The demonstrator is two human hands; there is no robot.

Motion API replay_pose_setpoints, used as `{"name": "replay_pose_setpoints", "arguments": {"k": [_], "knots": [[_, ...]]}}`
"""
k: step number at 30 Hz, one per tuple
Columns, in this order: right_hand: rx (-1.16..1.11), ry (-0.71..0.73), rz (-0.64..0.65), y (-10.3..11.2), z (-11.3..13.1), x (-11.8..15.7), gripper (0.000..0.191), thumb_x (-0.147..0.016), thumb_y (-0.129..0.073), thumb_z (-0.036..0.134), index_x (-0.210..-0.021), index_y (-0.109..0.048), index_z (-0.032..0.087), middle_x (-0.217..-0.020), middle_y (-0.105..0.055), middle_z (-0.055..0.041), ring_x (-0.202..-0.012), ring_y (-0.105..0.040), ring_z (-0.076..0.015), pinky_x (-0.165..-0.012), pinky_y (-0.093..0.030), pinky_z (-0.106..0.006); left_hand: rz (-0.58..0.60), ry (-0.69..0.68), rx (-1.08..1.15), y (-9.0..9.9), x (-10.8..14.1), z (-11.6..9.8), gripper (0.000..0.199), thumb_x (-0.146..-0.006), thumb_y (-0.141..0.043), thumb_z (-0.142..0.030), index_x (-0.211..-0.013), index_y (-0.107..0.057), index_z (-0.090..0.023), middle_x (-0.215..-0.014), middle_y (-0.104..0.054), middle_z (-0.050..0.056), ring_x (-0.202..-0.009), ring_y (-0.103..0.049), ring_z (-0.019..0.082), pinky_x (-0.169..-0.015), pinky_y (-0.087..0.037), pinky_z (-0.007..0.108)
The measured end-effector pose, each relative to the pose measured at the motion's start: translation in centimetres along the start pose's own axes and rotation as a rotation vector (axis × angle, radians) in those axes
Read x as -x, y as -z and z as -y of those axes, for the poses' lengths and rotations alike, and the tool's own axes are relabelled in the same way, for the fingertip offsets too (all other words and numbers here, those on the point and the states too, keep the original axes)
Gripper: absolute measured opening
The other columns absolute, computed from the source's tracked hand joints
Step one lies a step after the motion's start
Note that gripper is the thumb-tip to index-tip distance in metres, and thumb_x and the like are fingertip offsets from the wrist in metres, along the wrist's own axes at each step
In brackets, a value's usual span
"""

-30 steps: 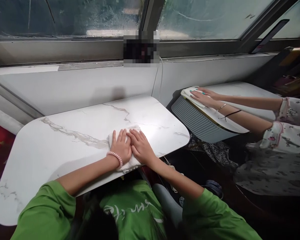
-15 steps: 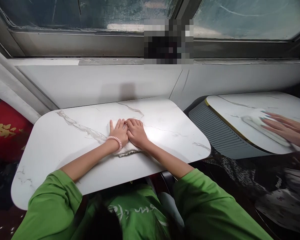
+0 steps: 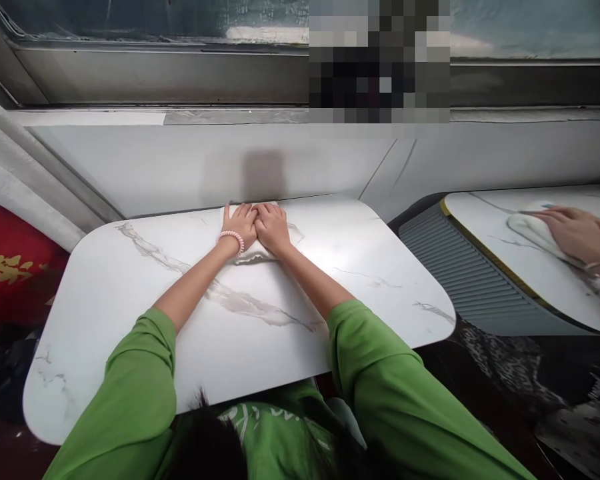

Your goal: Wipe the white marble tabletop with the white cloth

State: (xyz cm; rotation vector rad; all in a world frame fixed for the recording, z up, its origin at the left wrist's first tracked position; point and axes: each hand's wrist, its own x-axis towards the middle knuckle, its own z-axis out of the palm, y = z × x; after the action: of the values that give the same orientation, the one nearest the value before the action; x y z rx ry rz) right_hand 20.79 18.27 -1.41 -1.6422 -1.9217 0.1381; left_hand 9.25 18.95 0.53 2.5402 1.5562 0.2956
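Observation:
A folded white cloth (image 3: 256, 253) lies on the white marble-patterned table (image 3: 145, 287), close to its far edge by the wall. Spread over the cloth's left part is my left hand (image 3: 241, 223), palm down with fingers stretched, a pink coil band at its wrist. My right hand (image 3: 273, 228) rests against it on the cloth, its fingers close together and bent over. The hands meet at the thumbs and index fingers. Both forearms reach straight forward across the table. Beneath the palms, most of the cloth is hidden.
At the right, a co-worker's hands (image 3: 580, 233) press a white cloth (image 3: 525, 230) on a second marble-patterned table (image 3: 555, 283). A ribbed grey panel (image 3: 460, 280) stands between the tables. A window frame (image 3: 155, 77) runs behind. Red fabric (image 3: 20, 267) hangs left.
Both my hands have pushed the cloth forward, away from me, to the table's far edge. My arms are straighter. The view has shifted slightly, and the co-worker's hands have moved on their cloth.

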Motion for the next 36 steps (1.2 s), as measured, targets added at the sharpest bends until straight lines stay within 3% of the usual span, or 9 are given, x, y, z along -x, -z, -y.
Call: {"name": "replay_pose_setpoints", "arguments": {"k": [8, 19, 29, 33, 36], "knots": [[-0.010, 0.054, 0.030, -0.9, -1.8, -4.1, 0.039, -0.077, -0.037, 0.014, -0.108, -0.060, 0.021, -0.114, -0.063, -0.0081, -0.108, -0.050, -0.0267, -0.097, -0.035, -0.042, -0.100, 0.093, -0.011, -0.5, -3.1, 0.8, 0.046, -0.092, -0.025, -0.021, -0.130, -0.050, -0.024, -0.140, -0.047, 0.007, -0.134, -0.034, 0.021, -0.116, -0.007, 0.053], [0.035, 0.077, 0.049, -0.4, -1.3, -3.7, 0.039, -0.080, -0.036, 0.015, -0.111, -0.059, 0.019, -0.116, -0.063, -0.0087, -0.110, -0.051, -0.0253, -0.098, -0.035, -0.038, -0.089, 0.110, -0.057, -0.7, -2.6, 0.7, 0.048, -0.095, -0.022, -0.026, -0.136, -0.046, -0.023, -0.147, -0.040, 0.007, -0.139, -0.029, 0.022, -0.116, -0.007, 0.052], [-0.084, 0.189, 0.079, 0.9, 0.2, -0.1, 0.040, -0.076, -0.039, 0.014, -0.109, -0.061, 0.017, -0.117, -0.063, -0.0093, -0.110, -0.052, -0.0244, -0.099, -0.035, -0.037, -0.068, 0.173, -0.090, -0.4, 2.1, -0.9, 0.050, -0.094, -0.024, -0.026, -0.140, -0.042, -0.018, -0.151, -0.033, 0.009, -0.141, -0.024, 0.025, -0.115, -0.006, 0.055], [-0.074, 0.153, 0.067, 1.8, 2.2, 3.8, 0.040, -0.077, -0.039, 0.015, -0.111, -0.060, 0.017, -0.119, -0.062, -0.0103, -0.113, -0.050, -0.0255, -0.102, -0.033, -0.039, -0.031, 0.120, -0.108, 0.1, 5.8, -1.7, 0.050, -0.094, -0.025, -0.025, -0.141, -0.041, -0.016, -0.152, -0.032, 0.011, -0.141, -0.025, 0.025, -0.115, -0.007, 0.055], [-0.019, 0.126, 0.079, 3.0, 4.2, 8.4, 0.042, -0.080, -0.038, 0.016, -0.116, -0.058, 0.014, -0.124, -0.058, -0.0129, -0.116, -0.047, -0.0269, -0.106, -0.030, -0.042, -0.002, 0.038, -0.132, 0.6, 10.3, -2.6, 0.050, -0.093, -0.026, -0.023, -0.141, -0.041, -0.015, -0.152, -0.032, 0.011, -0.141, -0.025, 0.025, -0.116, -0.008, 0.054]]}}
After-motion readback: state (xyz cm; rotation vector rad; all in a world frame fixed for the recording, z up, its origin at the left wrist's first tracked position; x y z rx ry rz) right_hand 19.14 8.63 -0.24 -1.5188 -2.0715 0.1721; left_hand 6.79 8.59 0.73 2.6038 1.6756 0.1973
